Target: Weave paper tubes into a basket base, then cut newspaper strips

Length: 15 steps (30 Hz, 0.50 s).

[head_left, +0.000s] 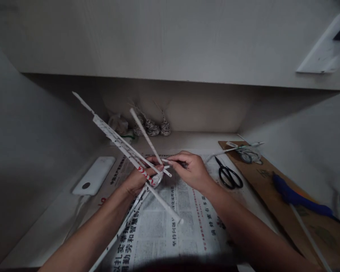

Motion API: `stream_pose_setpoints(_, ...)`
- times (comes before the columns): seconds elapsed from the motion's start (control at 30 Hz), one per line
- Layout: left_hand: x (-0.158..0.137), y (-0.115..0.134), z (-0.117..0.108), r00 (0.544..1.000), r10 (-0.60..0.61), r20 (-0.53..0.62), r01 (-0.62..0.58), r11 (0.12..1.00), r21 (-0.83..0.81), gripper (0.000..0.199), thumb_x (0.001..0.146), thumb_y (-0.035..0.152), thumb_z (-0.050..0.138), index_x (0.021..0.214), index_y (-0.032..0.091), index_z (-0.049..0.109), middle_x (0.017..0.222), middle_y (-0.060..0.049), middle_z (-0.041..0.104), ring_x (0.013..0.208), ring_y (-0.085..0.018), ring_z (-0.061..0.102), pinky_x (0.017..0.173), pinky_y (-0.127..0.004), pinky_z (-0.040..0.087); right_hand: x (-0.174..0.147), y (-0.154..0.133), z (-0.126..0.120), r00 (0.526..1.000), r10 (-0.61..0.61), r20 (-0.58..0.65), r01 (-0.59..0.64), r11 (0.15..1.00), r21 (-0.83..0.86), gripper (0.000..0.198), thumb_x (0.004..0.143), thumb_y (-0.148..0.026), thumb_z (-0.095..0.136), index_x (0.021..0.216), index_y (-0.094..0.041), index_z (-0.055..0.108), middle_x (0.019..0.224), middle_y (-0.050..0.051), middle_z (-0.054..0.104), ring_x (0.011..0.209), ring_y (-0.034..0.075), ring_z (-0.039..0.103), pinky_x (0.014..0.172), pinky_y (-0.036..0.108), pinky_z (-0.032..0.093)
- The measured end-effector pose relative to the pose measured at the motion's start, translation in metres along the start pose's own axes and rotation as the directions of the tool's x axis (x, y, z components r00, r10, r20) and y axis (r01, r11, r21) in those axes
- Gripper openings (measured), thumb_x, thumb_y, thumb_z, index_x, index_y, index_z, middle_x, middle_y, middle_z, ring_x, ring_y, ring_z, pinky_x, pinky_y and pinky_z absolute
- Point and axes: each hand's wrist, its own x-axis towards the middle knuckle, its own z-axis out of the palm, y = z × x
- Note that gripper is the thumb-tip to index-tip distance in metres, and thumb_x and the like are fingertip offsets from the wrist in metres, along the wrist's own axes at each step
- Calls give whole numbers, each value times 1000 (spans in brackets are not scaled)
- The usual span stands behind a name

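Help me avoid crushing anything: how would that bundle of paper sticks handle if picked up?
The bundle of paper sticks is probably light, its pieces being slim and papery. It looks fairly stiff, since several lengths stand out straight beyond the left hand. It may snag or swing awkwardly, because long ends jut in different directions.

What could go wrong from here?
1. Several long paper sticks cross at the left hand; if its grip slackens, they might shift or bend.
2. The right hand pinches close to the crossing; a hard tug could crease the paper.
3. The scissors lie near the right forearm, which might knock them.
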Motion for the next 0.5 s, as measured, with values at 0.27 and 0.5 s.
stream_pose_setpoints(0.27, 3, 0, 0, 1000, -27, 7, 27, 994, -102, 37, 47, 31, 92, 74, 15, 72, 66, -2, 70, 59, -14, 60, 54, -22, 42, 9, -5, 9, 998, 67, -13, -67, 997, -25, 13, 85, -20, 64, 90, -23, 75, 86, 2, 75, 79, 16, 68, 70, 28, 51)
stream_pose_setpoints(0.5, 8, -8, -6, 999, 35, 6, -34, 995, -96, 37, 50, 40, 91, 68, 16, 69, 60, 0, 64, 52, -11, 53, 51, -23, 40, 5, 5, 19, 993, 112, -48, -104, 984, 142, 10, 83, -26, 67, 88, -22, 75, 84, 4, 76, 78, 17, 69, 71, 30, 54)
